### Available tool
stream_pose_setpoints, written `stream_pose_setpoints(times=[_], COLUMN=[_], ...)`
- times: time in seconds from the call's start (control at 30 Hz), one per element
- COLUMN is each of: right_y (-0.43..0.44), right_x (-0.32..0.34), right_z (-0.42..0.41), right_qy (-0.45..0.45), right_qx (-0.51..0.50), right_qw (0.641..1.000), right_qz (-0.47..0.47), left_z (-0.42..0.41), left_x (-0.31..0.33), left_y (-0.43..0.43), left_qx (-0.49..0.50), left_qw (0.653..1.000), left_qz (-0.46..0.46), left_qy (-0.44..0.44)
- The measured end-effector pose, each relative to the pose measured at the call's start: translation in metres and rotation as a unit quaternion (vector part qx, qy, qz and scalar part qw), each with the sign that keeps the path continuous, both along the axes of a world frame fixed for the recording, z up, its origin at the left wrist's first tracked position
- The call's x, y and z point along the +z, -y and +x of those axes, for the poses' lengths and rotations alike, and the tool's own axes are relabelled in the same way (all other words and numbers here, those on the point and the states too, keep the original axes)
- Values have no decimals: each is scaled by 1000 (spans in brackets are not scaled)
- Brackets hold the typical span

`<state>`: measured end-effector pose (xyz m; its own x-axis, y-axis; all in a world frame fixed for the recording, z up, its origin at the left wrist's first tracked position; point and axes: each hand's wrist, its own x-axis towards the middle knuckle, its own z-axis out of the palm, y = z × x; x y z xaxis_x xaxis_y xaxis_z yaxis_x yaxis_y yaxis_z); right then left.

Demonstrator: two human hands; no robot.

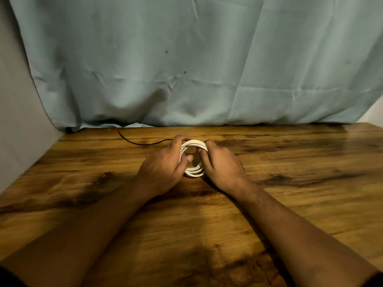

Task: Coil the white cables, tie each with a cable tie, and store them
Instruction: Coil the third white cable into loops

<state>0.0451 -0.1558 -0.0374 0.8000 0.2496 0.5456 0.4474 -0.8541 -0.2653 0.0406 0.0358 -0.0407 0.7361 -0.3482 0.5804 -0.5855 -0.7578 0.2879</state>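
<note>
Head view: left hand (163, 168) and right hand (219, 166) both curl around the white cable coil (194, 173), pinned between them mid-table (290, 162), with 1 thin black strand (143, 144), probably the tie, just beyond, nearer the left hand.

head view, looking forward and down, near table (290, 204)

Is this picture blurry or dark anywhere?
Head view: dim, warm light; the whole view is a bit soft; the bottom corners go dark; shadows lie on the table under the left hand and right hand; the white cable coil is brightest, without glare.
</note>
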Motion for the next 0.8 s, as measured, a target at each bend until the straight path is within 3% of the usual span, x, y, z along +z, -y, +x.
stream_pose_setpoints(times=[0.17,0.27,0.4,0.53,0.63,0.8], right_y=[3,6,10,3,-1,-4], right_x=[0,5,11,14,15,6], right_z=[2,1,2,-3,-5,-2], right_qy=[-30,-44,7,43,99,49], right_qx=[22,42,15,16,0,-9], right_qw=[999,998,991,985,979,983], right_qz=[15,-26,-135,-167,-176,-177], left_z=[5,10,10,10,9,11], left_x=[5,9,11,12,12,2], left_y=[1,-3,-4,-9,-14,-11], left_qx=[81,86,39,28,9,-58], left_qw=[990,985,989,990,996,997], left_qz=[110,152,141,137,85,11], left_qy=[17,11,5,10,22,-43])
